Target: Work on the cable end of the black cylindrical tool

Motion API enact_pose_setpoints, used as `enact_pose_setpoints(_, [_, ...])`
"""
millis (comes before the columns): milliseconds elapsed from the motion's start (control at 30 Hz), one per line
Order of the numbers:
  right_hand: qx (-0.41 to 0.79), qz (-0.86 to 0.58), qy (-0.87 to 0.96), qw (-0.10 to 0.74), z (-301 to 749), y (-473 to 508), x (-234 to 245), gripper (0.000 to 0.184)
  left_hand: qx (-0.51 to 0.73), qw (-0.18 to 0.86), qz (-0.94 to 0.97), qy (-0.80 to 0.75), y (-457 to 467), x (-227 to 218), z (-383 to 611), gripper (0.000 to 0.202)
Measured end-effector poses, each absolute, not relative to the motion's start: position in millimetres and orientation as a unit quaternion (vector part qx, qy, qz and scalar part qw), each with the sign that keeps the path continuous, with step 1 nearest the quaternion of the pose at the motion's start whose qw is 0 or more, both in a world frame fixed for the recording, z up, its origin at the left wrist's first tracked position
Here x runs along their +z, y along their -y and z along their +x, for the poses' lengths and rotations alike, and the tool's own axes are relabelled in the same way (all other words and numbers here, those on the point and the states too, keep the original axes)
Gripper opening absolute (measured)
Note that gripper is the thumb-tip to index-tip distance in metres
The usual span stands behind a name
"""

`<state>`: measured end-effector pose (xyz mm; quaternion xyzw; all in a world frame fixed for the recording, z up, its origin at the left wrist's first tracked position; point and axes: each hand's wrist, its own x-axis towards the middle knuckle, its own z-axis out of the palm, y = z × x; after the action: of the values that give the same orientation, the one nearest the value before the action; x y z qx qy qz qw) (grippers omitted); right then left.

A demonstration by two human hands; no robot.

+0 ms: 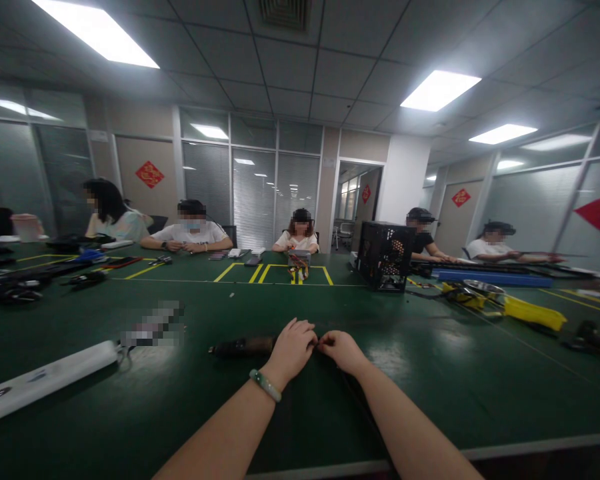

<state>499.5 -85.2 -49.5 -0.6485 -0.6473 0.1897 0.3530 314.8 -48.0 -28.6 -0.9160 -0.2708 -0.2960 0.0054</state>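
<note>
My left hand (293, 348) and my right hand (343, 349) meet fingertip to fingertip low over the green table (430, 380). Both have their fingers curled and pinched together on something small and dark that I cannot make out. A dark cylindrical tool (240, 346) lies on the table just left of my left hand, partly hidden behind it. A thin dark cable (360, 413) seems to run from the hands toward the near edge, along my right forearm. A pale green bracelet (265, 385) sits on my left wrist.
A long white power strip (45, 380) lies at the near left. A black wire crate (385, 256) stands at mid right, with yellow parts (533, 312) and a blue bar (490, 277) beyond. Several seated people work along the far side. Dark tools lie at far left.
</note>
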Motion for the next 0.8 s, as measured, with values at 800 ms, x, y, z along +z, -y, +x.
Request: enact_pose_setpoints(800, [0.202, -0.651, 0.639, 0.355, 501.9, 83.0, -54.1, 0.010, -0.335, 0.017, -0.902, 0.273, 46.0, -32.3, 315.2, 0.008])
